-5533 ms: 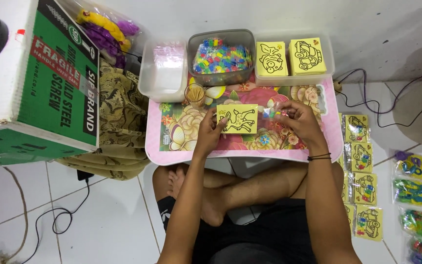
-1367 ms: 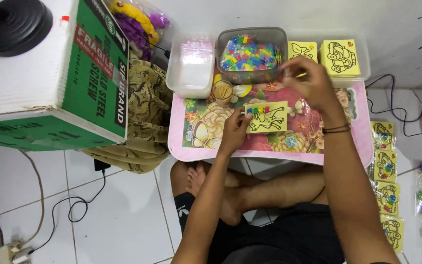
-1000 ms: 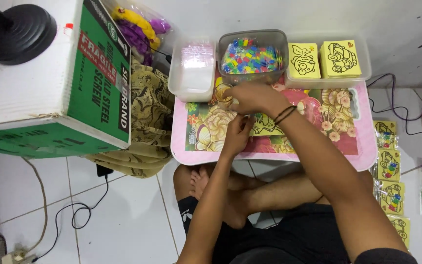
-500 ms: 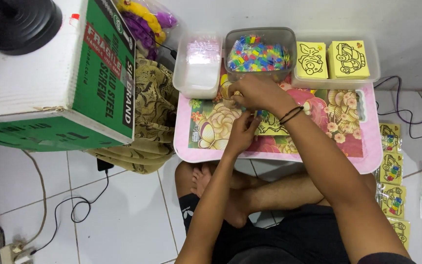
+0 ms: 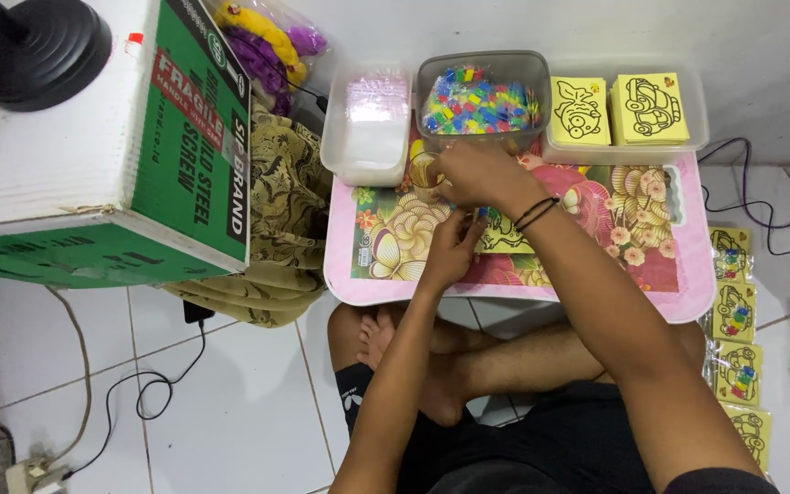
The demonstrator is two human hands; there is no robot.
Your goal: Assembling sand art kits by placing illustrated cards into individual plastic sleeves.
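Two hands meet over a yellow picture card (image 5: 503, 234) lying mid-table on the floral pink table (image 5: 596, 274). The left hand (image 5: 453, 245) rests on the card's left edge, fingers narrow and curled. The right hand (image 5: 479, 172) reaches across to the far left of the card, fingers pinched; held item too small to tell. The grey tub of coloured beads (image 5: 481, 99) sits just beyond.

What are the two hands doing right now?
Left hand: fingers curled on the yellow picture card; whether it grips cannot be told.
Right hand: closed, reaching across the card; what it holds cannot be told.
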